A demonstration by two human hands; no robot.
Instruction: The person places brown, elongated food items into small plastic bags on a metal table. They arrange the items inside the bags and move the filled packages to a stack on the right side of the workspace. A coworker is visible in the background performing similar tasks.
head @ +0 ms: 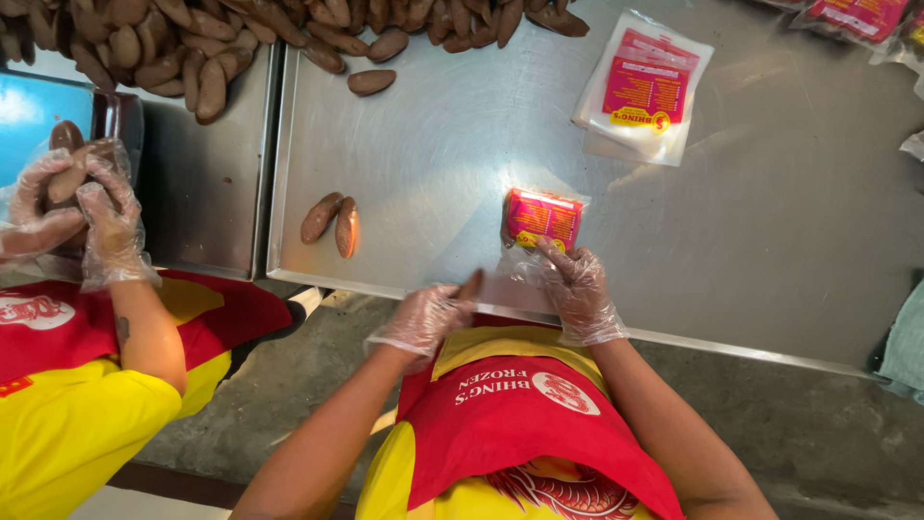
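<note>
— Now, item one: what do we hold?

— Our left hand (425, 316), gloved, is closed around one brown piece (472, 285), its tip poking out toward the pouch (544, 220). We judge it is held that way so the end leads.

— Item two, the pouch?

— It lies flat on the tray (433, 144), just ahead of us, red label up. Our right hand (577, 292) pinches its clear mouth end between the fingertips, which seemingly keeps the opening facing us. We cannot tell how full it is.

— Item three, loose stock?

— A pair (332, 221) of pieces is on the tray to our left, near the pouch, likely set there for easy reach. The heap (241, 39) runs along the far edge, well apart from us.

— Item four, spare packaging?

— A stack (643, 87) of flat labelled pouches sits beyond the pouch to the right, away from the heap, which probably keeps them clean.

— Item five, the neighbour?

— A co-worker's hands (72, 217), also gloved, are at far left, cupping a clear bag (72, 173) of pieces off the tray.
</note>
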